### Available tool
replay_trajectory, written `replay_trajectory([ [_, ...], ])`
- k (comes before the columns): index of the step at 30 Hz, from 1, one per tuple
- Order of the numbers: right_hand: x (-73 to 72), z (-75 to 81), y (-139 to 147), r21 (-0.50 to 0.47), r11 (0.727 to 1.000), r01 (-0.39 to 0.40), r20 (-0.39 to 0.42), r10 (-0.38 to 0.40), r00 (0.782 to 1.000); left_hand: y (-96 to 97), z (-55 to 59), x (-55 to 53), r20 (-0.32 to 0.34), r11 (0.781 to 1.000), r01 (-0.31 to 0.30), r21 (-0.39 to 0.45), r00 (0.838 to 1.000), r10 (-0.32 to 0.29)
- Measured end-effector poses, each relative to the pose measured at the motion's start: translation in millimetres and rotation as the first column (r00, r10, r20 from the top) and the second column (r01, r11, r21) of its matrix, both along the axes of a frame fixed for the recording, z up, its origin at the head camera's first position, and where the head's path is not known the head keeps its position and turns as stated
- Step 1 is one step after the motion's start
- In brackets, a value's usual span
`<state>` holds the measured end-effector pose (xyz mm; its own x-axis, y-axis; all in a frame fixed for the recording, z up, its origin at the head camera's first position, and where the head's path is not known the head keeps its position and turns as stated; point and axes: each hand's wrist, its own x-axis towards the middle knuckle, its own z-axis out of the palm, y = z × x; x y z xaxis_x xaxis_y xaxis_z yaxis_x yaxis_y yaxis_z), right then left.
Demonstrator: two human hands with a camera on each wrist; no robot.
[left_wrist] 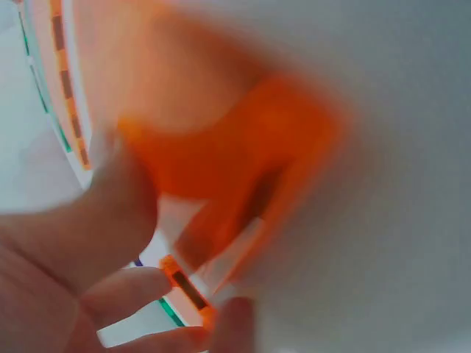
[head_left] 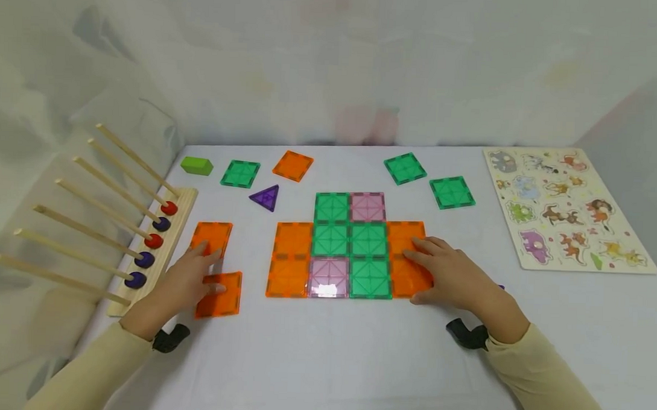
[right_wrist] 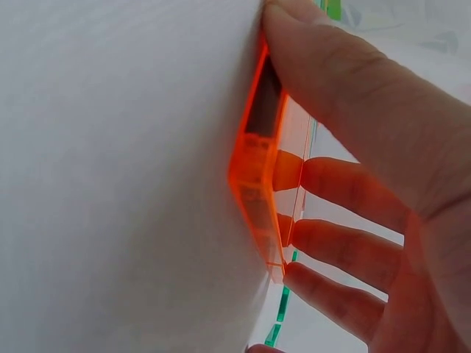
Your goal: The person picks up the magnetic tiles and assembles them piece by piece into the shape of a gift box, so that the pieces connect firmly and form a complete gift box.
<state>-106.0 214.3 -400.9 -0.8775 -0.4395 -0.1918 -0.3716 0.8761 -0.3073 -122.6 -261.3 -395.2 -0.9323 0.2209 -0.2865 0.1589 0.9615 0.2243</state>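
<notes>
My left hand (head_left: pixel 187 280) is over two loose orange square tiles at the left. Its fingertips overlap the upper orange tile (head_left: pixel 219 232), and the thumb lies over the lower orange tile (head_left: pixel 226 304). That lower tile (left_wrist: pixel 294 118) looms blurred beside the thumb in the left wrist view. At the centre lies a flat pattern of green tiles (head_left: pixel 331 238), pink tiles (head_left: pixel 367 206) and orange tiles (head_left: pixel 290 258). My right hand (head_left: pixel 451 272) rests its extended fingers on the pattern's right orange tiles (head_left: pixel 403 256), thumb by the near edge. The right wrist view shows fingertips (right_wrist: pixel 316 173) touching the tile's top.
A wooden peg rack (head_left: pixel 181 215) with red and blue beads stands at left. Behind lie a light-green block (head_left: pixel 196 166), a purple triangle (head_left: pixel 266 197), an orange tile (head_left: pixel 293 166) and loose green tiles (head_left: pixel 452 192). An animal puzzle board (head_left: pixel 572 228) lies at right.
</notes>
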Motion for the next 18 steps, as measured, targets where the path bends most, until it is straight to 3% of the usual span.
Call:
replay_trajectory([
  [2, -0.8, 0.0, -1, 0.0, 1.0, -0.001, 0.003, 0.001, 1.0, -1.8, 0.3, 3.5, 0.057, 1.0, -0.016, -0.001, 0.998, 0.016],
  [5, -1.7, 0.5, -3, 0.0, 1.0, -0.003, 0.005, 0.003, 1.0, -4.7, -0.3, 14.7, 0.083, 1.0, -0.012, -0.018, 0.996, 0.013],
  [10, -3.4, 0.9, -5, 0.004, 1.0, -0.016, 0.004, 0.016, 1.0, -1.7, 0.1, 45.9, 0.09, 0.993, 0.001, -0.118, 0.996, 0.01],
  [15, -3.4, 2.2, -3, 0.024, 1.0, -0.016, 0.011, 0.016, 1.0, 27.6, -0.2, 87.9, 0.009, 0.958, 0.013, -0.288, 1.0, -0.011],
  [18, -1.3, 3.1, -3, 0.055, 0.998, -0.012, 0.015, 0.011, 1.0, 55.2, -0.2, 109.6, -0.037, 0.927, 0.061, -0.371, 0.996, -0.08],
])
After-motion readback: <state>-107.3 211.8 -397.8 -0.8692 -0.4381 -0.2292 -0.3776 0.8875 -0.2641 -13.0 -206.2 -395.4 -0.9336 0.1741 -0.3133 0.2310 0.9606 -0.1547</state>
